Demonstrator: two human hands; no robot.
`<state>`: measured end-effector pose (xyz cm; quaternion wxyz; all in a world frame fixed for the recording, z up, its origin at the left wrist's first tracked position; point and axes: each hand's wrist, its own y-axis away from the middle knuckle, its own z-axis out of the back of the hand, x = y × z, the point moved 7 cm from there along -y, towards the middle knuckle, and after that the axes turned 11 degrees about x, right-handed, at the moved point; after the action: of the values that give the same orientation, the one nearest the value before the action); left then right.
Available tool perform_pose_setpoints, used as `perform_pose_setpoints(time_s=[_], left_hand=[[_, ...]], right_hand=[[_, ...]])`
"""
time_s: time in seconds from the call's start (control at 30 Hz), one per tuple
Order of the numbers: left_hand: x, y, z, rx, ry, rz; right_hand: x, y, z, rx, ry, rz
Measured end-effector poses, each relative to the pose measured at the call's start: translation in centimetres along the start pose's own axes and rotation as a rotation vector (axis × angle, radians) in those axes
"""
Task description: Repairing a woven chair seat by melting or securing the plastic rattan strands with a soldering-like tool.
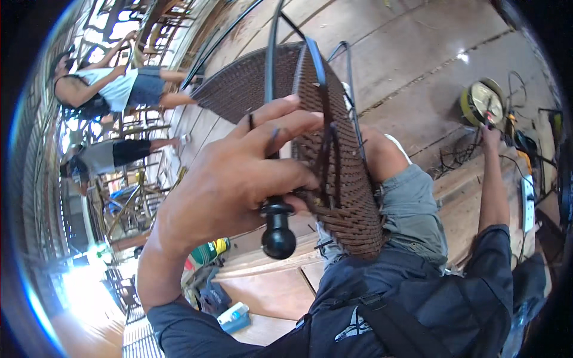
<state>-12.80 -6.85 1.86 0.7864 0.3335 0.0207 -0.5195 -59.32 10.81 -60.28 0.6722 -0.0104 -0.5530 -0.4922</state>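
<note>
My left hand (pixel 227 173) is large in the middle, its bent fingers gripping the edge of a brown woven wicker piece (pixel 340 179) on a dark metal frame (pixel 271 53). Dark loose strands (pixel 327 149) stick out of the weave by the fingertips. Below that palm shows a black rod end with a ball (pixel 278 238); whether I hold it I cannot tell. The wicker piece rests against my lap. Far to the right, my right hand (pixel 491 137) closes on a thin tool with a reddish part (pixel 489 116), its tip over a round yellowish tin (pixel 477 95).
A white power strip (pixel 527 203) with cables lies at the right on a wooden bench (pixel 465 191). Two people (pixel 113 89) are at the left among chair frames. A green and yellow container (pixel 209 252) and a blue-white pack (pixel 234 317) lie lower left.
</note>
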Motion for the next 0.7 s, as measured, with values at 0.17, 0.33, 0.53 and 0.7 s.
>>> perform_pose_setpoints(time_s=[0.17, 0.33, 0.53, 0.7], left_hand=[[-0.5, -0.8, 0.3, 0.022, -0.091, -0.048], [-0.2, 0.6, 0.3, 0.007, -0.149, 0.015], [-0.5, 0.1, 0.3, 0.004, -0.258, 0.024], [-0.9, 0.5, 0.3, -0.031, -0.358, 0.002]], right_hand=[[-4.9, -2.4, 1.6, -0.002, -0.08, -0.137], [5.7, 7.3, -0.1, 0.01, -0.342, 0.041], [25.8, 31.2, 2.6, 0.122, -0.203, 0.461], [34.7, 41.0, 2.6, 0.323, 0.17, 0.95]])
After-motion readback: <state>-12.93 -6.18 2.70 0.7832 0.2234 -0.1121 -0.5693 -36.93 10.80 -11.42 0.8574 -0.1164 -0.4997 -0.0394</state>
